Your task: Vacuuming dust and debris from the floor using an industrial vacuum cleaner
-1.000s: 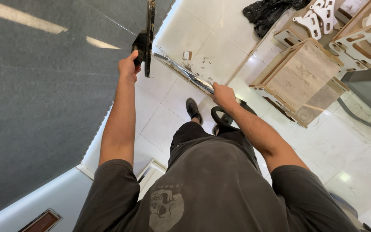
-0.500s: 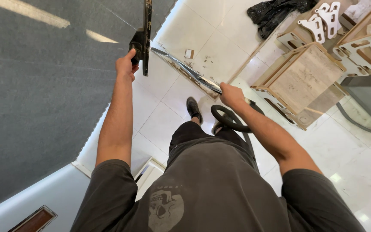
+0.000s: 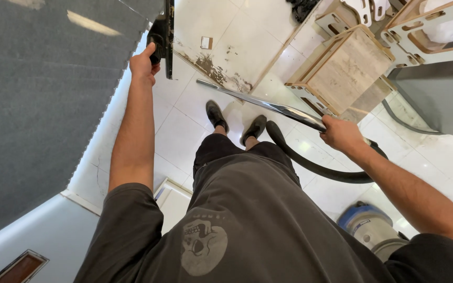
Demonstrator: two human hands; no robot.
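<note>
- I stand on a floor of glossy white square tiles [image 3: 184, 141], with thin grey joints between them.
- A patch of brown dirt and scuffing [image 3: 213, 68] stains the tiles ahead of me.
- A small pale card-like scrap [image 3: 206, 42] lies on the tiles near that stain.
- To my left rises a broad grey carpet-textured wall panel [image 3: 38, 105], streaked by a pale reflection of light [image 3: 93, 23].
- Below it runs a smooth light-grey ledge [image 3: 43, 236] with a brown rectangular inset [image 3: 19, 268].
- To my right sit unfinished plywood crates with cut-out slots [image 3: 342, 68].
- A dark grey flat surface [image 3: 441, 99] stands beyond them.
</note>
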